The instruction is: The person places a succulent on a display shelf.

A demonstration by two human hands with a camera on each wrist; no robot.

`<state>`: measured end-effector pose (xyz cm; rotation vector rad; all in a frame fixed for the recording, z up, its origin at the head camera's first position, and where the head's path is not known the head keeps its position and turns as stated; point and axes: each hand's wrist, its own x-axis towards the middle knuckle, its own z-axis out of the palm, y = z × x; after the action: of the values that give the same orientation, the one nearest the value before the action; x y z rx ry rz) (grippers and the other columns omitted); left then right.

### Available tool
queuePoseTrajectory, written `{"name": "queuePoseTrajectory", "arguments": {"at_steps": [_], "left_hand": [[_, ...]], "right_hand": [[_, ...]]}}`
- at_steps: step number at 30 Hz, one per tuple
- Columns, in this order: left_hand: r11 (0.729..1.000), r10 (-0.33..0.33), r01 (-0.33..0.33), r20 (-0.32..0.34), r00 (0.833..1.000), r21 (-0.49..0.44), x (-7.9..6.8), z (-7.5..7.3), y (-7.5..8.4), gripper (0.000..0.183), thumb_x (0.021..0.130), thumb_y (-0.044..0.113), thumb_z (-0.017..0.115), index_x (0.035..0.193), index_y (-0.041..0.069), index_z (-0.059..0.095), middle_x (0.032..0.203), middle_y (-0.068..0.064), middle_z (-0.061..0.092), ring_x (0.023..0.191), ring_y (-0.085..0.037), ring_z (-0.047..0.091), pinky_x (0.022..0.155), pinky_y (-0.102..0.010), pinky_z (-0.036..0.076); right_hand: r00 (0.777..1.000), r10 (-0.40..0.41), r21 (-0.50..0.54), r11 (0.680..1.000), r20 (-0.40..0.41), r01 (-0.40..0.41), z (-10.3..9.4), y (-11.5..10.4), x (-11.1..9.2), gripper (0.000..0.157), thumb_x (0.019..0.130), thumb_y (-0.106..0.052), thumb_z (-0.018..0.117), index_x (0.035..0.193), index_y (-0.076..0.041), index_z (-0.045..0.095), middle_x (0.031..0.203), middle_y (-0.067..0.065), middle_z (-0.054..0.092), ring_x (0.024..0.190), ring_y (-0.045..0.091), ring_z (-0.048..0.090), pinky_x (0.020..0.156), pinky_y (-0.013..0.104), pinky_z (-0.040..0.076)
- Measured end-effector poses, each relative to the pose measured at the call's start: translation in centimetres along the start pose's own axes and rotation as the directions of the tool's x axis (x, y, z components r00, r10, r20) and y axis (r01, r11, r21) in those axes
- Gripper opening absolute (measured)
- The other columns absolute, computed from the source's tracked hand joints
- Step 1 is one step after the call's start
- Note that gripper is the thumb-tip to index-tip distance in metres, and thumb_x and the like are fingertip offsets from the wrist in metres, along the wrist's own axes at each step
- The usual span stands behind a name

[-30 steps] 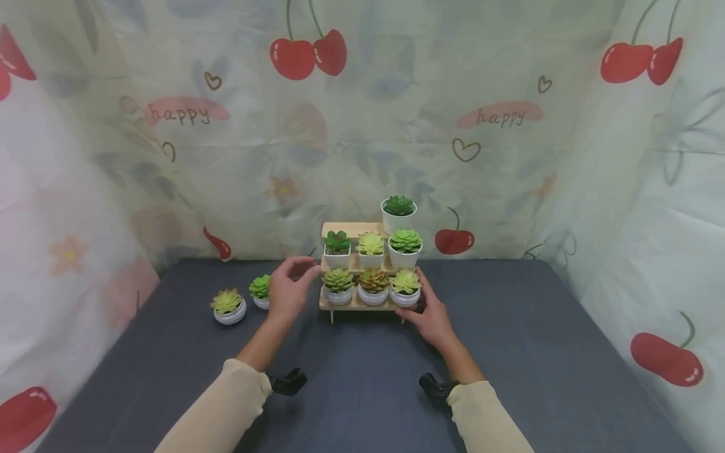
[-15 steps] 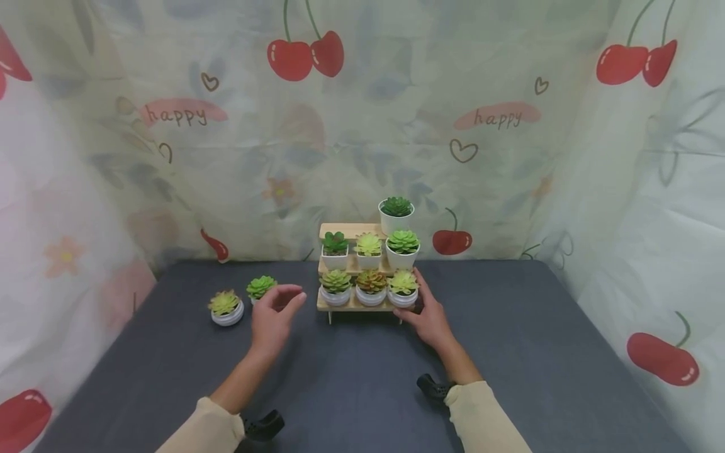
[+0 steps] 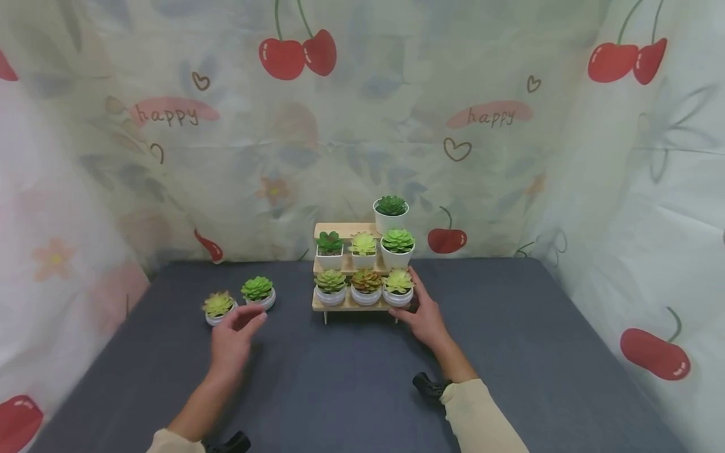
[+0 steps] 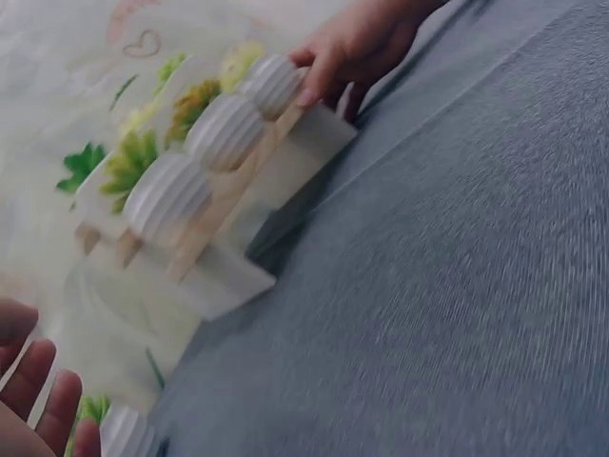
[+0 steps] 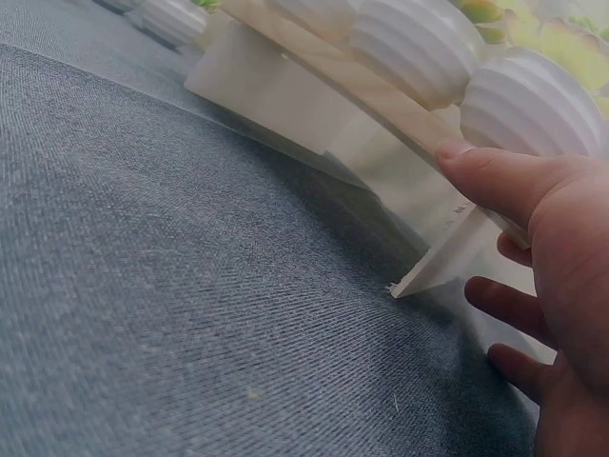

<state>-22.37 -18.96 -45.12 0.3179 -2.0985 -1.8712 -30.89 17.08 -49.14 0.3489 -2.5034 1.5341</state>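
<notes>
My left hand (image 3: 231,343), fingers loosely bent and nothing in them, hangs over the table just in front of two loose potted succulents. One is a yellow-green succulent (image 3: 218,304), partly covered by that hand; beside it sits a bright green succulent (image 3: 257,289). A three-step wooden plant stand (image 3: 343,231) bears several more in white pots. Its right end is held by my right hand (image 3: 426,319), with the thumb (image 5: 495,176) on the lowest step's front edge and other fingers round the side. A brownish-red succulent (image 3: 365,281) occupies the middle of that step.
Dark grey cloth covers the table (image 3: 340,384). A cherry-printed curtain (image 3: 351,119) hangs behind and along both sides. On the top step, a dark green succulent (image 3: 391,214) stands at the right end, beside bare wood.
My left hand has moved away from the stand, leftward and nearer to me, toward the two loose succulents. My right hand keeps its hold on the stand. The head view has shifted slightly.
</notes>
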Motion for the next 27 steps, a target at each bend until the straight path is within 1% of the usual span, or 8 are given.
{"name": "queuePoseTrajectory", "arguments": {"at_steps": [4,7,10,15,21,27], "left_hand": [[0.996,-0.087,0.086,-0.042,0.995,-0.027,0.5,-1.5,-0.3,0.032,0.090,0.014,0.071,0.117,-0.002,0.063,0.091,0.015,0.066,0.085,-0.003,0.061,0.075,-0.024,0.050],[0.990,-0.133,0.130,-0.062,0.989,-0.054,0.8,-2.4,-0.6,0.030,0.091,0.013,0.070,0.117,-0.001,0.063,0.091,0.013,0.065,0.083,-0.004,0.062,0.076,-0.027,0.051],[0.985,-0.162,0.155,-0.086,0.983,-0.075,1.0,-3.1,-0.9,0.029,0.092,0.013,0.069,0.117,-0.001,0.063,0.089,0.013,0.065,0.081,-0.004,0.063,0.075,-0.027,0.052],[0.985,-0.152,0.135,-0.159,0.975,-0.109,1.1,-3.8,-1.5,0.028,0.091,0.004,0.068,0.116,-0.007,0.062,0.083,0.012,0.065,0.076,-0.004,0.062,0.069,-0.026,0.052],[0.993,-0.119,0.111,-0.230,0.966,-0.049,1.5,-4.5,-2.1,0.027,0.091,0.007,0.068,0.113,-0.005,0.063,0.088,0.008,0.063,0.074,-0.003,0.059,0.066,-0.023,0.051],[0.993,-0.104,0.114,-0.323,0.941,0.012,1.6,-4.9,-2.7,0.023,0.091,0.006,0.067,0.112,-0.001,0.062,0.100,-0.003,0.060,0.080,-0.006,0.055,0.064,-0.019,0.050]], "right_hand": [[1.000,0.005,0.001,1.000,0.001,-0.005,0.1,0.0,0.0,0.101,0.079,-0.017,0.083,0.157,-0.027,0.020,0.143,0.015,0.049,0.115,0.031,0.057,0.100,0.053,0.038],[1.000,-0.004,0.004,1.000,-0.003,0.004,0.1,0.1,0.0,0.101,0.079,-0.017,0.083,0.157,-0.027,0.020,0.145,0.014,0.047,0.116,0.032,0.057,0.100,0.053,0.038],[1.000,-0.014,0.006,1.000,-0.010,0.014,0.1,0.2,0.0,0.101,0.078,-0.018,0.083,0.157,-0.026,0.020,0.146,0.014,0.045,0.116,0.033,0.057,0.100,0.054,0.038],[1.000,-0.017,0.001,1.000,-0.007,0.017,0.2,0.3,-0.1,0.101,0.079,-0.018,0.083,0.157,-0.025,0.020,0.147,0.014,0.043,0.117,0.033,0.056,0.100,0.054,0.038],[1.000,0.009,0.005,1.000,-0.004,-0.009,0.1,0.3,0.0,0.101,0.079,-0.017,0.083,0.157,-0.028,0.019,0.148,0.011,0.043,0.118,0.031,0.056,0.101,0.053,0.037],[1.000,0.008,0.002,1.000,0.006,-0.008,0.0,0.1,0.0,0.101,0.079,-0.017,0.083,0.157,-0.027,0.019,0.145,0.015,0.046,0.118,0.032,0.056,0.101,0.053,0.037]]}}
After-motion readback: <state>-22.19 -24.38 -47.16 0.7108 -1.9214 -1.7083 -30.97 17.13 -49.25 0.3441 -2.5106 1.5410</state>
